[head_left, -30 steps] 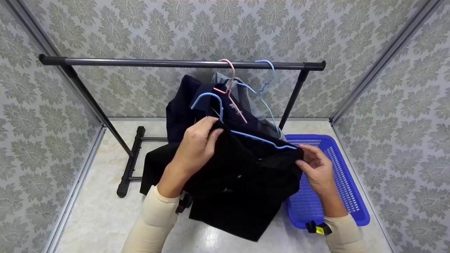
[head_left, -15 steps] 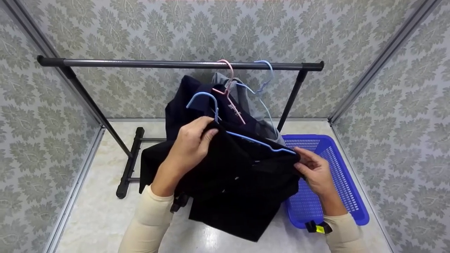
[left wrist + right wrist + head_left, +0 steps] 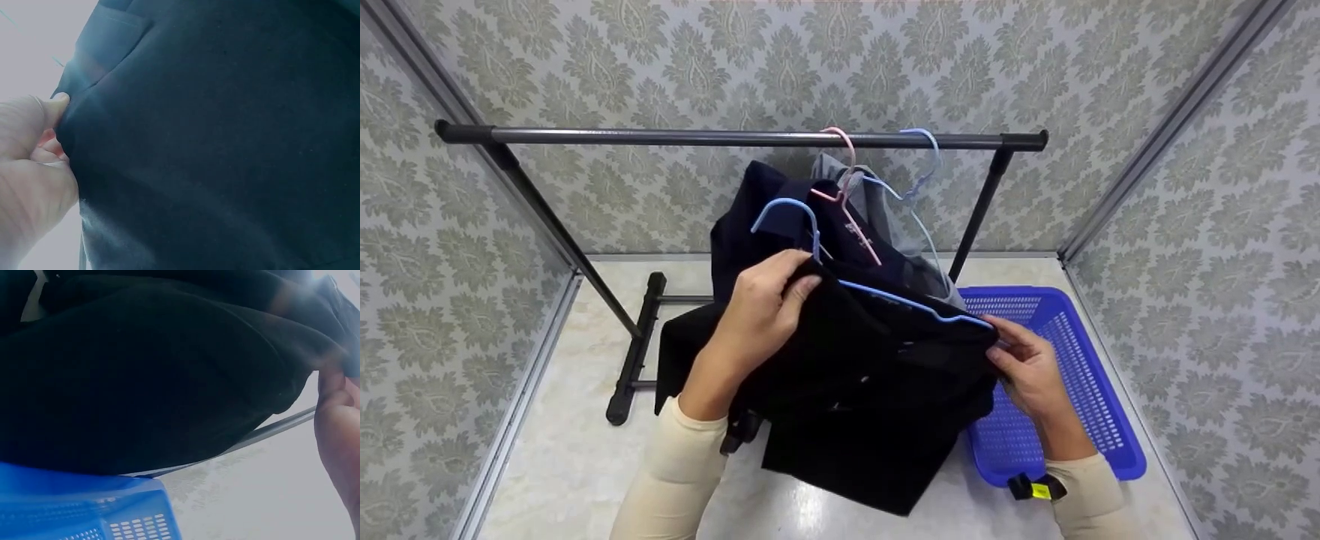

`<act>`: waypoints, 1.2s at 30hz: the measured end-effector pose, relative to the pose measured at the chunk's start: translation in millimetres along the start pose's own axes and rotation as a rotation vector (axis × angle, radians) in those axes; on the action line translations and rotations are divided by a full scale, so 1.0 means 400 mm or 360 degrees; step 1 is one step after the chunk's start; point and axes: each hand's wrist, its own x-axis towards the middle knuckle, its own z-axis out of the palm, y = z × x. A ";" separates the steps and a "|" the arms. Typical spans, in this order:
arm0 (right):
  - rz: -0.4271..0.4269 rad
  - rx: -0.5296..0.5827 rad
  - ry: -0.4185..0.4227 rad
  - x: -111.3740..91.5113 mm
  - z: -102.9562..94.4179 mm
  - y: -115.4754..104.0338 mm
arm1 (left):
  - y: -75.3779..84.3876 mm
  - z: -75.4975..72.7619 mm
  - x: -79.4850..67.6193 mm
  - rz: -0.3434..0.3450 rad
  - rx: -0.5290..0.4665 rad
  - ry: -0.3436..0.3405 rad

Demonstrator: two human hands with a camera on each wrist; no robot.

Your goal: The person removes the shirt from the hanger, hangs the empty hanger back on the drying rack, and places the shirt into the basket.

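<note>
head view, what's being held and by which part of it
The black garment, by its upper edge: left hand beside the blue hook, right hand at the right corner.

Two hangers (image 3: 852,154) (image 3: 936,156) are hanging on one rack (image 3: 660,136); before it a third hanger (image 3: 885,296) and two hands (image 3: 765,304) (image 3: 1027,367) are showing, near its right end one basket (image 3: 1091,390) is standing, and at least three garments (image 3: 742,232) (image 3: 879,210) (image 3: 877,420) are draping

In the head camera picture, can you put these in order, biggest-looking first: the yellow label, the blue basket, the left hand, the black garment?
1. black garment
2. blue basket, though partly covered
3. left hand
4. yellow label

That's only how big they look there.
</note>
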 end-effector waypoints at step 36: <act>-0.0384 -0.0907 0.0337 -0.020 0.050 -0.025 | 0.022 -0.006 -0.002 0.0049 0.0002 0.0062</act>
